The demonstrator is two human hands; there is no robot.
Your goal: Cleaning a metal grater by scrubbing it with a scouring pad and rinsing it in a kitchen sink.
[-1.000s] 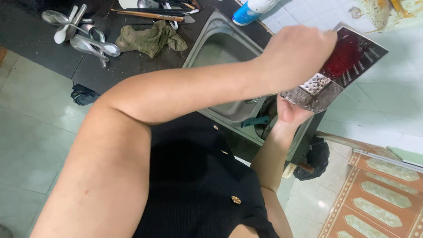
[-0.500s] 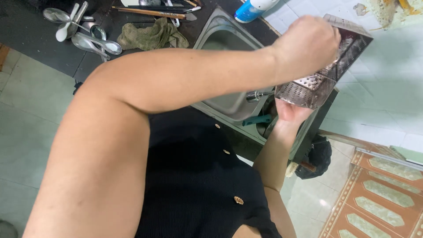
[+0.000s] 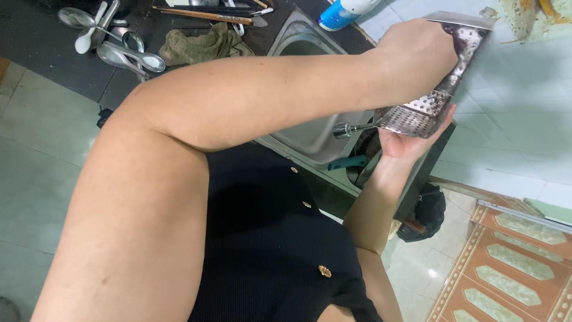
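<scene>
I hold a shiny metal tray with punched holes (image 3: 426, 110) above the steel sink (image 3: 310, 134). My left hand (image 3: 417, 53) reaches across my body and closes over the tray's upper part, covering much of it. My right hand (image 3: 411, 142) cups the tray's lower end from beneath, fingers hidden behind the metal. A dark reddish patch shows on the tray near its top edge. My bare left arm fills the middle of the view, above my black buttoned top.
Several metal spoons (image 3: 116, 45) lie on the dark counter at top left, beside a crumpled green rag (image 3: 205, 45) and chopsticks (image 3: 202, 12). A blue-and-white bottle (image 3: 345, 12) lies behind the sink. A black bag (image 3: 426, 214) sits on the floor near patterned tiles (image 3: 512, 268).
The tray has tipped up towards the tiled wall, so its red inner face is mostly turned away. My left hand rose with it; the right hand stayed under the lower end.
</scene>
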